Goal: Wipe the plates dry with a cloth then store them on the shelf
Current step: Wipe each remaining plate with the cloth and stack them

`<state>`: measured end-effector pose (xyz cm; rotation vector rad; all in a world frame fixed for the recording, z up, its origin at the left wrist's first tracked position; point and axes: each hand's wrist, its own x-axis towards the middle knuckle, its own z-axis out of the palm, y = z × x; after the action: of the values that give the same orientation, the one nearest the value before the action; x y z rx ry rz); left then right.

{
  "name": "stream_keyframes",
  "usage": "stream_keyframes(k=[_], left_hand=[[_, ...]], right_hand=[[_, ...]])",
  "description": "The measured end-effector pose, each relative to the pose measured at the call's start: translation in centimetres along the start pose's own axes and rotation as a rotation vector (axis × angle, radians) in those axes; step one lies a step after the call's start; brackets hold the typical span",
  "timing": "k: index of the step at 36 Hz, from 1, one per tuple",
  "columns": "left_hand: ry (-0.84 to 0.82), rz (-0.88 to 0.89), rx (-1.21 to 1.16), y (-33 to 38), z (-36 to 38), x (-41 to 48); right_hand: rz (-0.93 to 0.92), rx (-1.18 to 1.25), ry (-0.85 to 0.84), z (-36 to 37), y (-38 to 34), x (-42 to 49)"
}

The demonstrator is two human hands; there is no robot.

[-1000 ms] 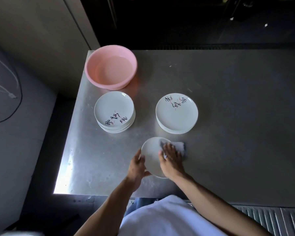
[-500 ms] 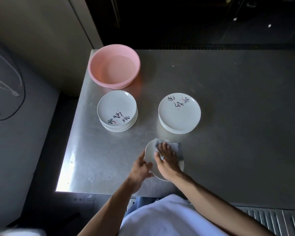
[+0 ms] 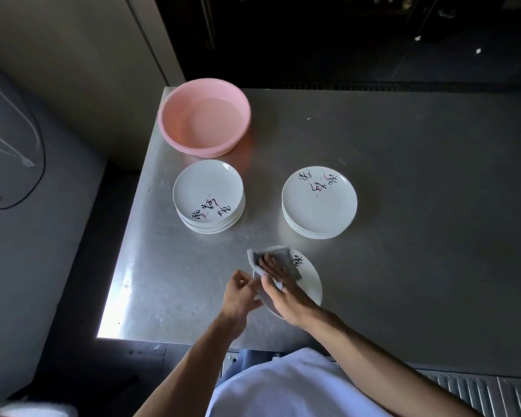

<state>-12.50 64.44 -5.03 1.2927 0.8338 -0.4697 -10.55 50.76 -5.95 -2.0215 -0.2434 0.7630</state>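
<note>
Plate (image 3: 309, 282) at lower centre, over the steel table (image 3: 418, 206); black brush script by its rim, unreadable. Right hand (image 3: 286, 294) presses the grey cloth (image 3: 288, 261), fingers flat and together. Left hand (image 3: 238, 294) pinches the left rim. The cloth has slid leftward, baring the script. Behind: left stack (image 3: 208, 188), right stack (image 3: 319, 206), pink basin (image 3: 205, 115).

Near the bench's (image 3: 418, 221) front edge, the left hand (image 3: 240, 294) grips a plate (image 3: 309, 281) while the right hand (image 3: 290, 300) presses a grey cloth (image 3: 284, 257) onto it.
</note>
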Motion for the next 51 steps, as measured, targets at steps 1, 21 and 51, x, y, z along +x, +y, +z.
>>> stream_keyframes(k=[1, 21, 51], left_hand=[[-0.011, -0.003, 0.004, 0.0, -0.1, -0.1], [-0.028, -0.019, -0.045, 0.1, 0.1, 0.1], [-0.006, -0.035, 0.023, 1.1, -1.4, 0.7]], right_hand=[[-0.005, -0.073, -0.011, 0.1, 0.5, 0.0], [0.272, -0.076, 0.177, 0.1, 0.5, 1.0], [0.014, -0.054, -0.064, 0.4, -0.9, 1.1]])
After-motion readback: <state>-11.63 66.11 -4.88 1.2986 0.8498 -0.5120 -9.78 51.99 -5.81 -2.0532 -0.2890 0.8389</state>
